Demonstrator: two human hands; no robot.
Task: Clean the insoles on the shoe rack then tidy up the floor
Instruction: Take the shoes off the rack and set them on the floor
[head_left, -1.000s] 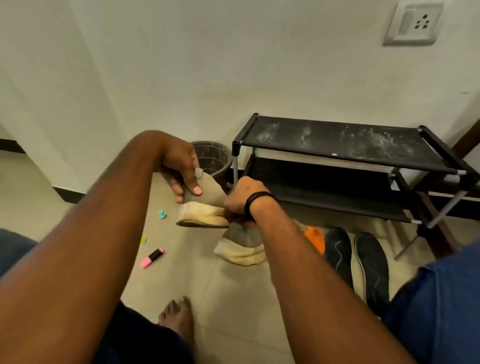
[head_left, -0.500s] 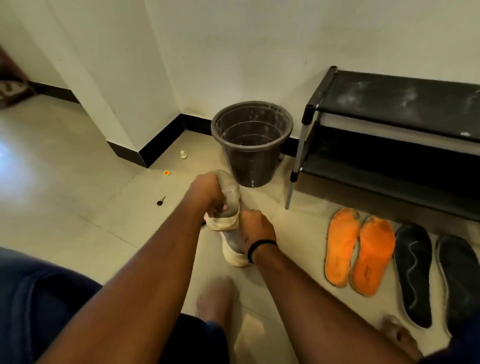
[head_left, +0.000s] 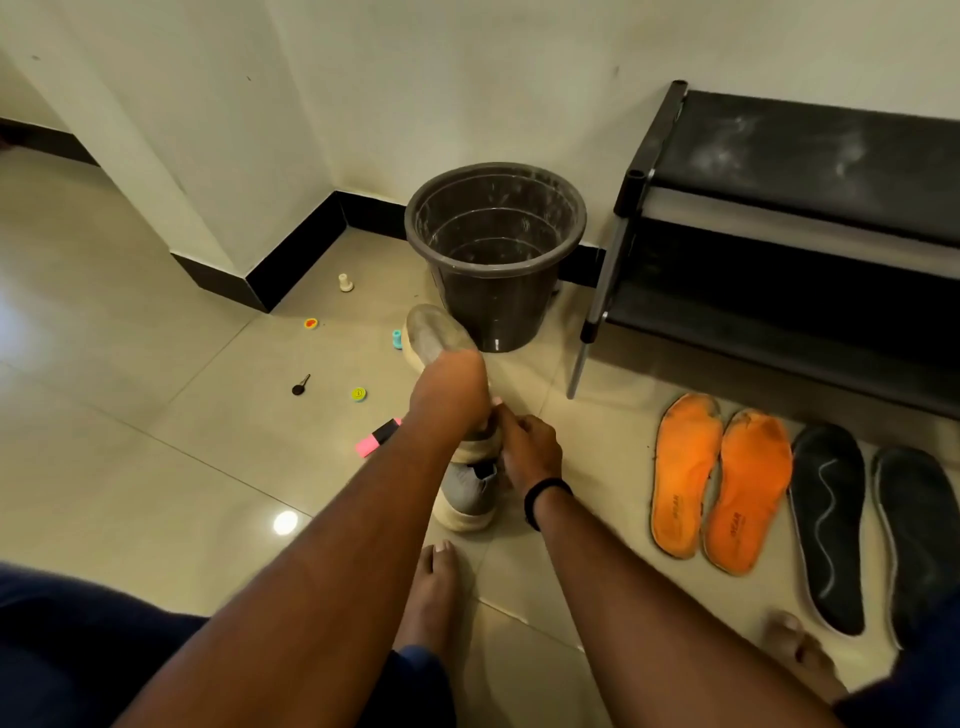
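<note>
the bucket (head_left: 495, 254) stood at upper centre, the shoe rack (head_left: 789, 228) to its right. four insoles (head_left: 800, 514) lay on the floor (head_left: 130, 441) below the rack, small items (head_left: 358, 393) left of centre.

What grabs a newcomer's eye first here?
Both hands, left hand and right hand, grip a pair of grey shoes at centre, in front of the dark bucket. Right of them, two orange insoles lie on the floor below the shoe rack.
</note>
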